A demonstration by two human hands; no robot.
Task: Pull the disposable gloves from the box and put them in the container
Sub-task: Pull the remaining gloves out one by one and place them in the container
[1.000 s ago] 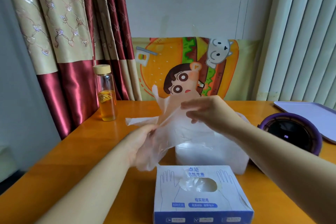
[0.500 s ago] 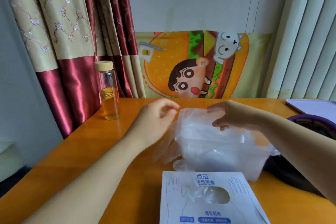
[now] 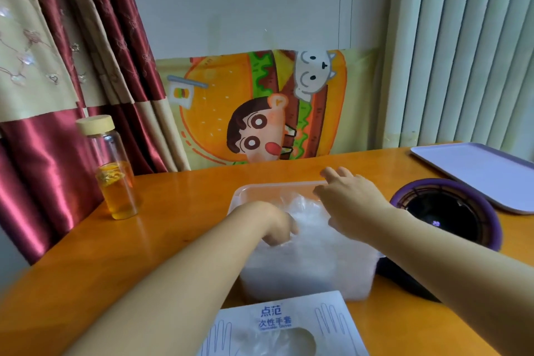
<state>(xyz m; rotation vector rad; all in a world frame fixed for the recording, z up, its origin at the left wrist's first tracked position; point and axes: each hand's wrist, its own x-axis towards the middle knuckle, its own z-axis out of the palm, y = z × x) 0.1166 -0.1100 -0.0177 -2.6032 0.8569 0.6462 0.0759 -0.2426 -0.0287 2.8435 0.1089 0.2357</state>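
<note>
A clear plastic container (image 3: 277,184) stands mid-table, filled with crumpled clear disposable gloves (image 3: 309,243). My left hand (image 3: 271,220) reaches down into it at the left side, its fingers curled into the glove plastic; the fingertips are hidden. My right hand (image 3: 346,196) hovers over the far right part of the container with its fingers stretched toward the far rim, holding nothing. The white and blue glove box (image 3: 277,318) lies at the bottom edge, just in front of the container, with a glove showing in its oval opening.
A glass bottle (image 3: 115,176) with amber liquid stands at the left on the orange table (image 3: 173,211). A round purple-rimmed black device (image 3: 450,211) sits right beside the container. A lilac tray (image 3: 485,170) lies far right. Curtains and a cartoon cloth (image 3: 260,107) back the table.
Both hands came down from holding the glove above the container. The left hand now sits inside it with the glove; the right hand has let go and moved over the far rim.
</note>
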